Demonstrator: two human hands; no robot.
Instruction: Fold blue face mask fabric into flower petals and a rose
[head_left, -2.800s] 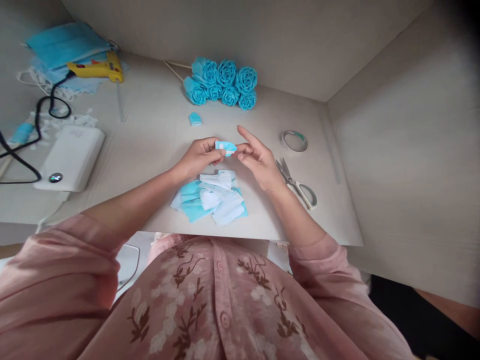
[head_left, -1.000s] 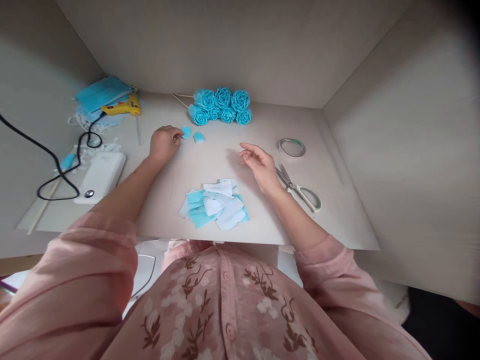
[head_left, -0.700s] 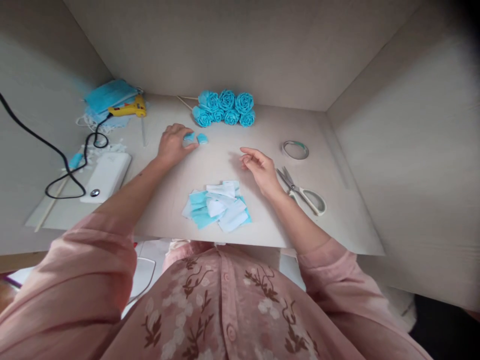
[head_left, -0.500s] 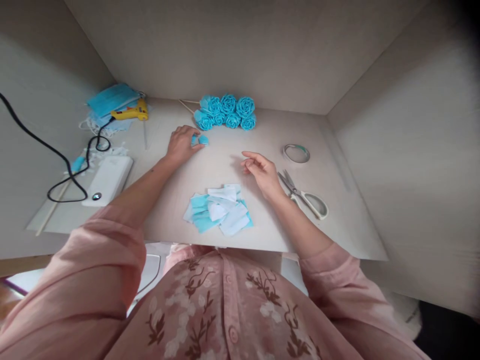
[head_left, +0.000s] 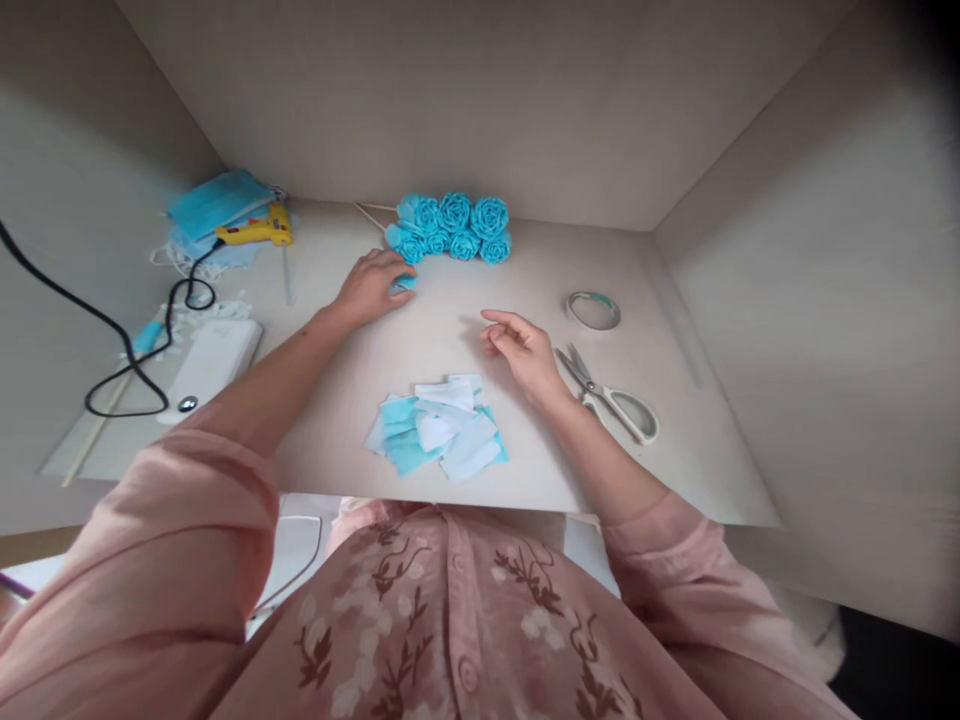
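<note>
My left hand (head_left: 373, 287) rests low over the table just in front of the blue fabric roses (head_left: 454, 228). Its thumb and fingers close round a small cut petal piece of blue mask fabric (head_left: 403, 284), mostly hidden by them. My right hand (head_left: 521, 350) hovers to the right with nothing in it, index finger stretched out and the others loosely curled. Between my forearms lies a loose pile of white and light-blue fabric pieces (head_left: 442, 425). Scissors (head_left: 600, 390) with white handles lie partly spread beside my right wrist.
A roll of tape (head_left: 592, 310) lies right of centre. At the left are a yellow glue gun (head_left: 259, 228) with a black cord, blue face masks (head_left: 217, 200), a white power strip-like box (head_left: 214, 365) and a thin stick (head_left: 101, 430). Panels (head_left: 480, 100) enclose the table.
My left hand has shifted slightly right and gathered its fingers over the blue petal pieces. My right hand stays nearly still. The view has tilted a little.
</note>
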